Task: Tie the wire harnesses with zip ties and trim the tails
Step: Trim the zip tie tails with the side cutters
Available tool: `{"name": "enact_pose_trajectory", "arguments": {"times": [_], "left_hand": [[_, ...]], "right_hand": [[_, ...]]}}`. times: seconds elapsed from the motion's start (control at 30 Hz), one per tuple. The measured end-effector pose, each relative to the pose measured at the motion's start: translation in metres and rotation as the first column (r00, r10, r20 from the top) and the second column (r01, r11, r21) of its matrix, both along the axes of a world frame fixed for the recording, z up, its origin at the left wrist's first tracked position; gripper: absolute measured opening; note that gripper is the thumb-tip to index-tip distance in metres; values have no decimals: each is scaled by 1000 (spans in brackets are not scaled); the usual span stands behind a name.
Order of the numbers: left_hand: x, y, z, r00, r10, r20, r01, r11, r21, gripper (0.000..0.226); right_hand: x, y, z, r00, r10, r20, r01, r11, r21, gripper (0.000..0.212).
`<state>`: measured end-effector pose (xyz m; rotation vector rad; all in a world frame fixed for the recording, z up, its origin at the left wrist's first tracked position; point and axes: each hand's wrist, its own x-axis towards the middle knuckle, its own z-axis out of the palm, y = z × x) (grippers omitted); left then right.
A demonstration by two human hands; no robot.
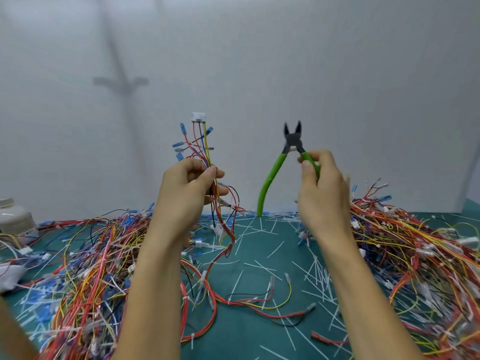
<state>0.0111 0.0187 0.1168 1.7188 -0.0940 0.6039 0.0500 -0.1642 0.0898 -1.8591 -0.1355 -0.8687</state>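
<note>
My left hand [188, 189] grips a wire harness [201, 144] of red, blue and yellow wires and holds it upright above the table. A white connector [198, 116] tops the harness, blue terminals stick out at its left, and its lower wires hang down to the mat. My right hand [323, 196] holds green-handled cutters [292, 141] by one handle. The black jaws point up and stand apart, and the other handle hangs free toward the table. The cutters are to the right of the harness, not touching it.
Big tangled heaps of harnesses lie at the left [85, 268] and right [420, 255] of the green mat [249, 331]. Cut white zip-tie tails [319, 276] litter the middle. A white jar [14, 216] stands at the far left. A pale wall rises close behind.
</note>
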Motion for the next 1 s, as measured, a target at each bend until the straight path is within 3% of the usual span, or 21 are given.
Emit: {"name": "enact_pose_trajectory", "arguments": {"times": [0.1, 0.17, 0.23, 0.37, 0.53, 0.67, 0.73, 0.87, 1.0], "left_hand": [[1, -6, -1, 1000, -20, -3, 20, 999, -28, 14], [2, -10, -2, 999, -37, -1, 37, 998, -45, 13], [2, -13, -2, 999, -53, 4, 53, 997, -58, 14], [1, -16, -1, 998, -50, 27, 53, 994, -100, 17], [-1, -12, 1, 998, -20, 52, 28, 989, -149, 20], [0, -11, 0, 997, 25, 73, -18, 994, -105, 17], [2, -11, -1, 996, 44, 81, -37, 996, -87, 15], [3, -14, -1, 997, 16, 77, -8, 995, -102, 14], [1, -17, 0, 997, -39, 72, 48, 990, -136, 14]], "right_hand": [[-6, 4, 7, 936, 319, -148, -267, 918, 293, 37], [-11, 10, 9, 866, 441, -234, -370, 882, 292, 67], [-12, 14, 9, 840, 470, -272, -423, 881, 214, 81], [-15, 17, 12, 805, 506, -311, -502, 859, 98, 40], [-15, 14, 14, 717, 573, -397, -595, 800, 80, 24], [-18, 4, 21, 889, 361, -280, -402, 910, -104, 28], [-20, -2, 25, 926, 319, -201, -342, 935, -97, 33], [-30, -10, 31, 789, 543, -286, -560, 828, 28, 37], [-31, 1, 27, 696, 594, -403, -641, 767, 22, 45]]}}
